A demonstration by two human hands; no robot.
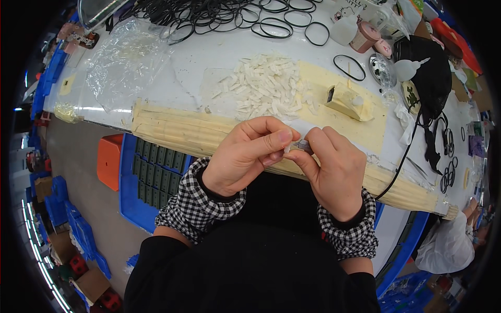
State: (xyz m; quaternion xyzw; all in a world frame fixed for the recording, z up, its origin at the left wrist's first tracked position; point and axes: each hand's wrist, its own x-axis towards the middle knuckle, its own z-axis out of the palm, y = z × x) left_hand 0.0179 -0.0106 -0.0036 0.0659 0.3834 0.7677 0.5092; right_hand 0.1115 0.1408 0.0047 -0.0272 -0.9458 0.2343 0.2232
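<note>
Both hands meet just over the table's padded front edge, fingertips almost touching. My right hand (334,169) is closed, pinching a small grey part (304,146) between thumb and bent fingers. My left hand (250,154) is closed too, thumb pressed against the fingers. A tiny whitish bit (287,148) shows at its fingertips, too small to name. Just beyond the hands lies a heap of short white strips (266,86), partly on a pale yellow sheet. Right of the heap, a yellow-wrapped block (347,101) with a dark slot in its end stands on that sheet.
Black rubber rings (274,28) lie heaped at the back. A crumpled clear plastic bag (122,62) is at the left; a black bag (425,70) and squeeze bottle (412,69) at the right. Below stand a blue crate (125,195) of dark green parts and an orange stool (109,161).
</note>
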